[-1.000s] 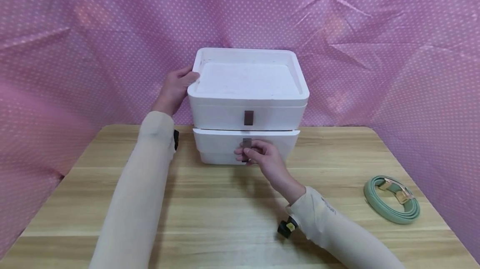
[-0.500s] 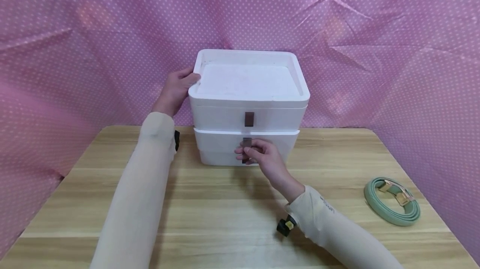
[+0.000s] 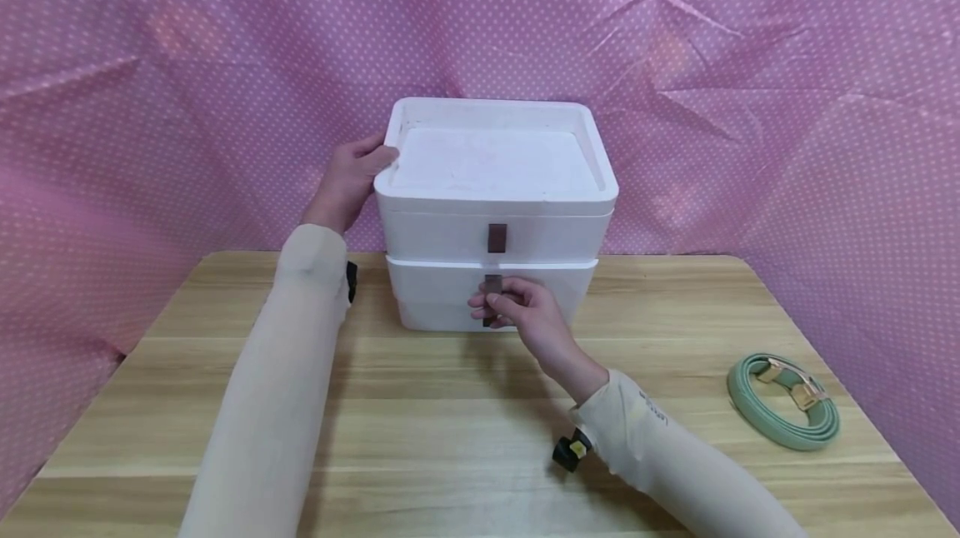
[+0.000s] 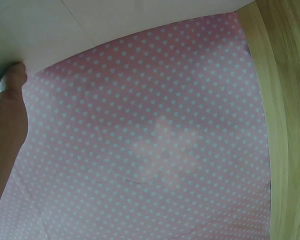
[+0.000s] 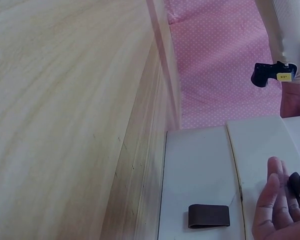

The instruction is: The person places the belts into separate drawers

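Observation:
A white drawer box with a shallow tray top stands at the back of the table. My left hand grips its left side, thumb over the top rim; in the left wrist view this hand lies at the box's edge. In front, my right hand pinches the brown pull tab of the drawer below the top one. That drawer's face looks nearly flush with the box front. The right wrist view shows the held tab between thumb and fingers, with another brown tab hanging on the panel nearest the table.
A coiled green strap with gold-coloured metal fittings lies at the right of the wooden table. Pink dotted cloth hangs behind and at both sides. The top drawer has its own brown tab.
The dark gap above the held drawer has closed up, and the drawer front sits slightly farther in. Both hands keep nearly the same places and holds.

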Demonstrator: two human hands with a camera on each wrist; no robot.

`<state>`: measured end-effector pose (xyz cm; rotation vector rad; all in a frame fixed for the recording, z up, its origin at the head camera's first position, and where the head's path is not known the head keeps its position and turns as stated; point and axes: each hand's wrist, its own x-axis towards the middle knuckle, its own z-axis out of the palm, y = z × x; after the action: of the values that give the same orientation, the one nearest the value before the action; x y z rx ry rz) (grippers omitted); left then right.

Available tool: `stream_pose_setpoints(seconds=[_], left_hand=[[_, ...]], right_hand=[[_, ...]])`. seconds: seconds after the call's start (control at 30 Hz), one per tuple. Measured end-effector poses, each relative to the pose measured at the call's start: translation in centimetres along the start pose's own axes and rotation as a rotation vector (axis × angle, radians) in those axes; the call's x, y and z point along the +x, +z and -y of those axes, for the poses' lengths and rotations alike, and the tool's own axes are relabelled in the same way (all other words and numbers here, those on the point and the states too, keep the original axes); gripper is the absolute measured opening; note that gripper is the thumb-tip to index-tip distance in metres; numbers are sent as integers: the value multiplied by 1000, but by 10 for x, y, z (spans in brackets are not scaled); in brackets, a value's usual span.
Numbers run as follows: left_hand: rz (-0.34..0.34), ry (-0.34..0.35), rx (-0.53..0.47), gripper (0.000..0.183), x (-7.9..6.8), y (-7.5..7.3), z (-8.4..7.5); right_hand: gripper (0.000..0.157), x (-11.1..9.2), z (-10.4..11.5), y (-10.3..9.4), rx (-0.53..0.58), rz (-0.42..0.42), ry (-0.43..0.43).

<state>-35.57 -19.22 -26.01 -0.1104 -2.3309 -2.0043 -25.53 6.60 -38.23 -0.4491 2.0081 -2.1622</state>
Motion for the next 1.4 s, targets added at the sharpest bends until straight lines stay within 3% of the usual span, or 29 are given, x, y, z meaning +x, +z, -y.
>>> stream_pose_setpoints(seconds=[0.53,1.03,1.4], left_hand=[[-8,-36,19,60,-3,1,-1],[-11,-20,18,60,-1,3,-3],[-25,-22,14,61,0,4,-1]], right_hand=[[25,-1,0,-2,-14,10,-16],[23,2,3,-3,-25,15,-33],[25,5,1,-11,-50,47,10]])
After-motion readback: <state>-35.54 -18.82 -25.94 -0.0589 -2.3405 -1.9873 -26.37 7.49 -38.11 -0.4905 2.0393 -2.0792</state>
